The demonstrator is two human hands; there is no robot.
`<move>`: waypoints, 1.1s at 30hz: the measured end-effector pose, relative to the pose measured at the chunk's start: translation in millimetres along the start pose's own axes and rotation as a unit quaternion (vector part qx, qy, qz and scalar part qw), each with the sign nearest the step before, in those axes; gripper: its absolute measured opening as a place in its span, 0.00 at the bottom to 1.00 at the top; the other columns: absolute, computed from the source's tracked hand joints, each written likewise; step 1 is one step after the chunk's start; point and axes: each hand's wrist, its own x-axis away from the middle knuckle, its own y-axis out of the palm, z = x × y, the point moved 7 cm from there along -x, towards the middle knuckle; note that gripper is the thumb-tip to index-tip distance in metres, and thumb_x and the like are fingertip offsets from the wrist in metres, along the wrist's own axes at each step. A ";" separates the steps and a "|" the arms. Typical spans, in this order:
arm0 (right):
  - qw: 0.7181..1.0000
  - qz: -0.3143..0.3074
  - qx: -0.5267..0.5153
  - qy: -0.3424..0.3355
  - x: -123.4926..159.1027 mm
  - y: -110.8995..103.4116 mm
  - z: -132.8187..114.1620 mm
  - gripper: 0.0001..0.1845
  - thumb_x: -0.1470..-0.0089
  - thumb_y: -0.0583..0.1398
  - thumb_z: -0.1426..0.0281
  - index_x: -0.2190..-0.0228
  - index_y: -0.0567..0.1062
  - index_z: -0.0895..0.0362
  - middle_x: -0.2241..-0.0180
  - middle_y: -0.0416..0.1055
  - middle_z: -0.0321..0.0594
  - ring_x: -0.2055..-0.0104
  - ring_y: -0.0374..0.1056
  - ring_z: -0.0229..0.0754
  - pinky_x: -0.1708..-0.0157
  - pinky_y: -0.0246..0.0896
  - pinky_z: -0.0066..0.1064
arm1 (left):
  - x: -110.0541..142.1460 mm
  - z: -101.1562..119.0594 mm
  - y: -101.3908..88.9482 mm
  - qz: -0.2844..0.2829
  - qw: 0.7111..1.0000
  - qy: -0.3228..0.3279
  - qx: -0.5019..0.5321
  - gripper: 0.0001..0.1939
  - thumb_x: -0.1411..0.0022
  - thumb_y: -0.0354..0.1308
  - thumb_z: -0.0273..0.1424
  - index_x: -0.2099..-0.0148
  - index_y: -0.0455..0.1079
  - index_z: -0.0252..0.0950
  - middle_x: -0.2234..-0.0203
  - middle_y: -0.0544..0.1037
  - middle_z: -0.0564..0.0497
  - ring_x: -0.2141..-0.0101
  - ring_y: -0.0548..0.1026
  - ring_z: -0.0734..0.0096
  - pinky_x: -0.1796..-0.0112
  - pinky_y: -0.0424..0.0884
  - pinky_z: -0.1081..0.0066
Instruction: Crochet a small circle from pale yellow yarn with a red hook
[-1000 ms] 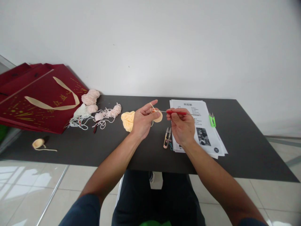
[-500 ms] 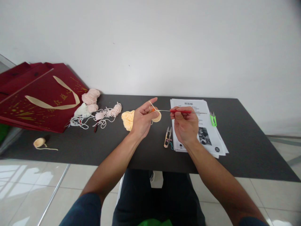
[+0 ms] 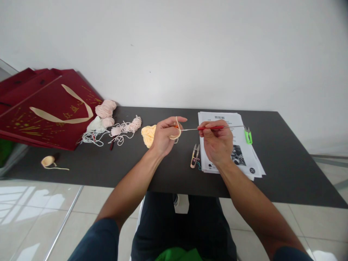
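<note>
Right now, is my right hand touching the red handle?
Touching. The head view shows your right hand pinching the red handle, with no gap showing between skin and handle.

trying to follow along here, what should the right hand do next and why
Probably the right hand should ease the red-handled tool slightly toward the left hand: its thin metal shaft appears to reach the pale yarn, which runs over the left index finger and could be caught.

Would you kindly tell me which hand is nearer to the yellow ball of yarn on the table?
The left. The left hand is just right of the yellow ball of yarn; the right hand is farther right, over the printed sheets.
</note>
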 end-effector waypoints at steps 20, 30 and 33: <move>0.971 0.069 -0.134 0.185 15.5 6.7 39.7 0.10 0.49 0.75 0.66 0.65 0.81 0.51 0.61 0.85 0.33 0.61 0.81 0.32 0.54 0.80 0.22 | 3.4 -0.7 -2.1 0.076 0.986 0.024 -0.144 0.26 0.49 0.73 0.29 0.46 0.81 0.38 0.72 0.79 0.55 0.74 0.70 0.79 0.70 0.67 0.75; 0.982 0.092 -0.098 0.130 19.5 10.4 37.7 0.11 0.49 0.74 0.67 0.64 0.80 0.51 0.63 0.84 0.33 0.63 0.77 0.35 0.58 0.76 0.29 | 8.0 -6.2 1.2 0.110 0.983 0.043 -0.142 0.29 0.48 0.73 0.30 0.42 0.78 0.37 0.72 0.80 0.55 0.74 0.72 0.79 0.70 0.68 0.76; 0.985 0.102 -0.093 0.108 20.5 10.6 37.4 0.15 0.53 0.76 0.69 0.65 0.79 0.51 0.62 0.84 0.32 0.58 0.78 0.37 0.50 0.74 0.34 | 9.3 -12.6 6.2 0.090 0.986 0.048 -0.132 0.28 0.48 0.73 0.30 0.44 0.78 0.37 0.70 0.80 0.54 0.73 0.73 0.78 0.69 0.70 0.75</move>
